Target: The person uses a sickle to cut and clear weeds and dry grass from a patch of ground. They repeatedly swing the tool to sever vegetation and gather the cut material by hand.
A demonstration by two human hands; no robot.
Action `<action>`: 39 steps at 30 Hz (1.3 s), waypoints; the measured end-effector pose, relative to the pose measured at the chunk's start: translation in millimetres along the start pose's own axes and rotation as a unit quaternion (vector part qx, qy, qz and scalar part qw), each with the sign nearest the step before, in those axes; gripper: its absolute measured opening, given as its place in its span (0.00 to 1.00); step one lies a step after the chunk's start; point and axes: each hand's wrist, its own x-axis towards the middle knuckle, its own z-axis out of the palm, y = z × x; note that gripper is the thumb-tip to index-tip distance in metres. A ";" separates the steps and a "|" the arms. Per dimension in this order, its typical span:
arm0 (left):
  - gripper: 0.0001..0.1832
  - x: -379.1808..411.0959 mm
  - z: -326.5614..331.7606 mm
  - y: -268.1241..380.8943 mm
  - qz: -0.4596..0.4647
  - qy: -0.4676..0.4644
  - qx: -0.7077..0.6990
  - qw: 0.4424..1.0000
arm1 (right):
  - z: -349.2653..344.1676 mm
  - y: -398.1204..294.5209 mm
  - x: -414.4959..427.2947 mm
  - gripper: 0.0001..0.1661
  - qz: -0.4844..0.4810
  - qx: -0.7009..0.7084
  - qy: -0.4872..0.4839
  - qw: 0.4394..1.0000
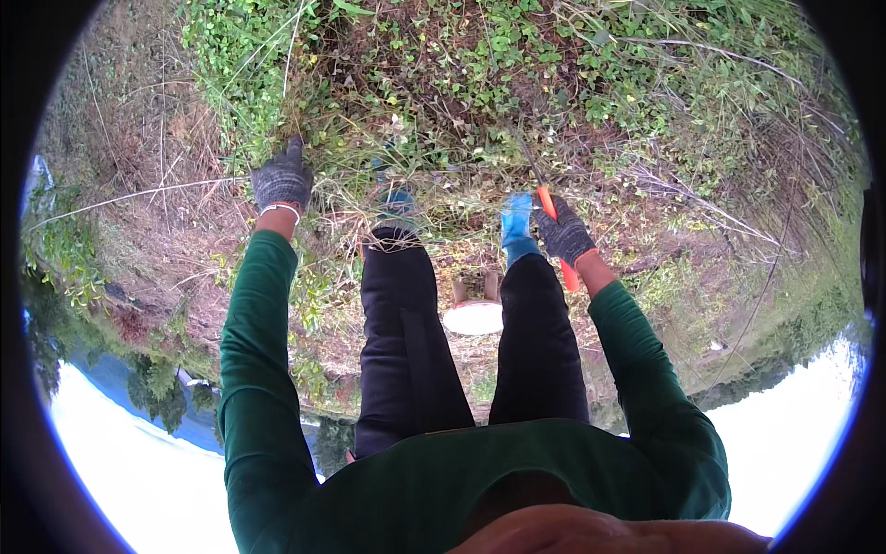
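Note:
My right hand, in a dark grey knit glove with an orange cuff, is closed around the orange handle of a long-bladed hand tool. Its thin dark blade points forward into the weeds, and its exact shape is blurred among the stems. On the other side, my left hand wears a matching glove and reaches into a clump of grass. The back of that glove faces me, so whether its fingers hold stems is hidden. Low green vines spread over the soil before me.
Loose cut-looking grass lies across my left boot. The right blue boot stands close to the tool handle. A round white object sits low between my legs. Dry branching stalks lean at the right.

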 end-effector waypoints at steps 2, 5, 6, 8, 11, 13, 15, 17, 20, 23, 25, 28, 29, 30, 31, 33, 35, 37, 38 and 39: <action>0.30 -38.7 -4.1 17.3 0.024 0.078 -0.028 0.996 | 12.1 -0.6 12.8 0.26 0.049 -0.059 0.050 0.996; 0.34 -105.8 -3.1 39.9 0.067 0.213 -0.079 0.971 | 28.9 -4.2 5.4 0.26 0.027 -0.007 0.057 0.998; 0.32 -131.6 3.1 51.1 0.077 0.284 -0.095 0.951 | 31.5 3.2 5.8 0.26 0.045 0.034 0.067 0.996; 0.27 -170.3 15.1 74.8 0.098 0.331 -0.203 0.916 | 34.0 19.0 4.0 0.24 0.083 0.114 0.097 0.985; 0.23 -222.8 34.0 131.7 0.086 0.311 -0.318 0.891 | 28.9 28.8 -8.2 0.19 0.152 0.260 0.121 0.946; 0.21 -241.8 42.3 161.4 0.101 0.302 -0.348 0.882 | 40.5 7.4 -10.0 0.13 0.216 0.415 0.127 0.875; 0.18 -249.3 46.8 178.3 0.110 0.315 -0.349 0.876 | 70.2 -0.6 -1.1 0.13 0.221 0.476 0.091 0.846; 0.18 -246.9 58.7 182.0 0.092 0.294 -0.356 0.882 | 111.5 -4.2 13.7 0.16 0.259 0.532 0.004 0.806; 0.18 -241.9 65.9 162.2 0.068 0.310 -0.374 0.871 | 192.9 -29.8 -21.9 0.12 0.149 0.352 -0.149 0.912; 0.17 -239.0 87.6 126.3 0.049 0.314 -0.346 0.883 | 195.8 -75.5 -75.4 0.11 0.246 0.411 -0.317 0.819; 0.16 -239.8 99.5 101.9 0.032 0.308 -0.348 0.885 | 167.9 -94.3 -82.0 0.11 0.236 0.326 -0.247 0.881; 0.15 -241.4 116.7 82.3 -0.004 0.327 -0.348 0.879 | 139.1 -95.3 -14.6 0.11 0.082 0.333 -0.028 0.939; 0.14 -241.5 121.1 78.3 -0.002 0.325 -0.354 0.877 | 127.7 -109.6 12.4 0.12 0.045 0.275 0.016 0.960; 0.14 -239.5 122.9 77.0 0.000 0.328 -0.360 0.873 | 126.3 -113.3 44.7 0.14 -0.011 0.184 0.062 0.981; 0.14 -237.9 122.3 77.5 0.003 0.325 -0.371 0.870 | 124.9 -116.7 77.6 0.16 -0.055 0.087 0.119 0.987; 0.14 -235.9 121.4 79.8 0.001 0.316 -0.392 0.864 | 153.6 -101.8 102.0 0.19 -0.003 0.025 0.117 0.993; 0.14 -237.2 119.5 79.1 0.016 0.310 -0.420 0.853 | 205.7 -88.9 63.1 0.22 -0.009 -0.073 0.005 0.997; 0.14 -239.9 129.3 78.7 0.011 0.320 -0.440 0.839 | 216.8 -96.6 2.1 0.22 -0.008 -0.139 -0.160 0.977; 0.14 -243.2 130.4 72.1 0.015 0.311 -0.447 0.839 | 206.4 -125.6 -29.6 0.21 0.054 -0.128 -0.223 0.965; 0.14 -247.4 127.4 65.6 0.015 0.305 -0.451 0.839 | 191.9 -132.2 -41.4 0.18 0.115 0.001 -0.208 0.971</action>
